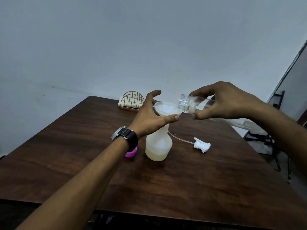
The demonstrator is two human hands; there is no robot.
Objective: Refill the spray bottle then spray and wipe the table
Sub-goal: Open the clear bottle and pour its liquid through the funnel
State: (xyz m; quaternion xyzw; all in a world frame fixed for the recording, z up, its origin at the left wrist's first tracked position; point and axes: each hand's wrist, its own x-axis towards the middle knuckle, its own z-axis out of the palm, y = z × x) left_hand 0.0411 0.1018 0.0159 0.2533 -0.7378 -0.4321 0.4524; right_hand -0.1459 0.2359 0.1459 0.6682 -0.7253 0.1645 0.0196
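Observation:
A translucent white spray bottle (158,145) stands uncapped mid-table, with pale yellowish liquid in its bottom. A white funnel (167,109) sits in its neck. My left hand (149,117) curls around the funnel's rim, thumb and fingers touching it. My right hand (222,102) grips a clear plastic bottle (189,102) tilted on its side, its open mouth over the funnel, liquid running into it. The white spray trigger head (201,144) with its dip tube lies on the table to the right of the spray bottle.
A pink cap (131,153) lies left of the spray bottle, partly behind my wrist. A gold wire holder (132,100) with folded white cloth stands at the back of the dark wooden table (66,146). A black metal stand (269,143) is beyond the table's right edge.

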